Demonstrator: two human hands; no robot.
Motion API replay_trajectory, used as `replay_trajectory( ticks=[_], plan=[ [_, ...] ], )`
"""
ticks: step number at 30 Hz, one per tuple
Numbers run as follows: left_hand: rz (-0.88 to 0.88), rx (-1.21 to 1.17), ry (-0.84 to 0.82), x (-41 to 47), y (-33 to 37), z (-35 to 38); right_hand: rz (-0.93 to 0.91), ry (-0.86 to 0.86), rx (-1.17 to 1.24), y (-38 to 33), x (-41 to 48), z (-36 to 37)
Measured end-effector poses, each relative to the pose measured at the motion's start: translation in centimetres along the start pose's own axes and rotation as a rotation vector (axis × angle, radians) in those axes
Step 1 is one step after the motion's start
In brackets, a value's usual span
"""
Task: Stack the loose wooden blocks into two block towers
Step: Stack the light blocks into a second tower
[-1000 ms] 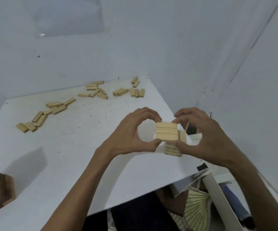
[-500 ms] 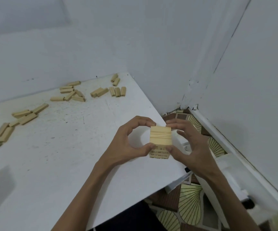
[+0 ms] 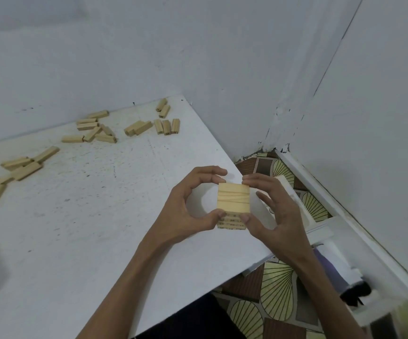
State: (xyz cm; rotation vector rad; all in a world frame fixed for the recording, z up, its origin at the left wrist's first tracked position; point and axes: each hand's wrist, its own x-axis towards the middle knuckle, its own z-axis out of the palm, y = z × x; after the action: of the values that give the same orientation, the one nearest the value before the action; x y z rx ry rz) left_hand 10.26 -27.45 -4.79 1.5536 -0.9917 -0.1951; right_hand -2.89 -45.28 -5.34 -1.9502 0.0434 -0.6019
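A short tower of pale wooden blocks (image 3: pixel 233 199) stands near the right edge of the white table (image 3: pixel 88 228). My left hand (image 3: pixel 185 209) pinches its left side with thumb and curled fingertips. On the tower's right side, my right hand (image 3: pixel 271 216) pinches it the same way. Loose wooden blocks (image 3: pixel 95 130) lie scattered along the table's far edge, with more loose blocks (image 3: pixel 19 167) towards the far left.
White walls meet in a corner behind the table. The table's right edge drops to a patterned floor (image 3: pixel 278 289). A white board (image 3: pixel 295 199) stands beside that edge, and a dark object (image 3: pixel 354 292) lies on the floor by the baseboard.
The view has swung to the right, so the other tower at the lower left has left the frame. Both hands keep hold of the short tower, which looks squarer on top now.
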Motion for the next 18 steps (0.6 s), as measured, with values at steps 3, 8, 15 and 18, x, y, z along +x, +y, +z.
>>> replay_trajectory(
  ticks=[3, 8, 15, 18],
  plan=[
    [-0.003, 0.007, -0.010, -0.04, -0.07, -0.05, 0.001, -0.006, -0.006, 0.13, 0.05, 0.06],
    [-0.013, 0.008, -0.016, -0.09, 0.02, -0.07, 0.002, -0.001, -0.012, 0.19, 0.02, 0.05],
    [-0.026, 0.005, -0.018, -0.18, 0.02, -0.04, 0.009, -0.003, -0.016, 0.24, -0.07, -0.01],
    [-0.029, 0.009, -0.019, -0.17, 0.03, -0.03, 0.011, -0.005, -0.019, 0.33, -0.07, 0.04]
  ],
)
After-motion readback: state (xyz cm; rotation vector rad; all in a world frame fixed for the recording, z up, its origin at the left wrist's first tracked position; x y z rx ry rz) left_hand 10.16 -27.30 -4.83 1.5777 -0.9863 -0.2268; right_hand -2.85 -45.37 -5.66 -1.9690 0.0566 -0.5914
